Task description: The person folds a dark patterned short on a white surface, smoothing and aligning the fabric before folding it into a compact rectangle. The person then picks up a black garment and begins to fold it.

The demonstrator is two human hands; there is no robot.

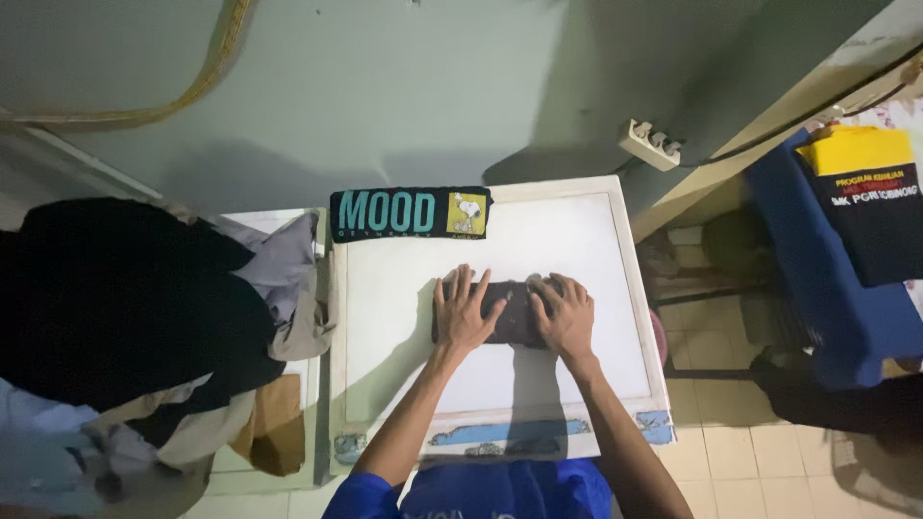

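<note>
- The pale green wall (404, 86) fills the far part of the view, with a yellowish cord (207, 77) curving across its far left and a small white socket block (651, 143) fixed at its right.
- A heap of clothes (125, 317) lies at the left, mostly black on top, with grey, beige and brown pieces spilling toward the near side; it touches the left edge of the table.
- The white table (567, 240) stands in the middle, a square top with a raised rim; the near rim shows chipped blue patches.
- At the right, a blue cloth (827, 288) hangs over something, with a yellow and black garment (865, 192) on top of it, well apart from the table.
- A tiled floor (731, 461) shows at the near right.
- A folded black shirt with teal print (409, 213) lies along the far left edge of the table, well apart from the hands.
- A small folded dark garment (511, 312) lies at the middle of the table, under both hands.
- The left hand (461, 312) presses flat on the left end of the dark garment, fingers spread apart and pointing far, gripping nothing.
- The right hand (564, 315) presses flat on its right end, fingers slightly spread, likewise not closed on anything.
</note>
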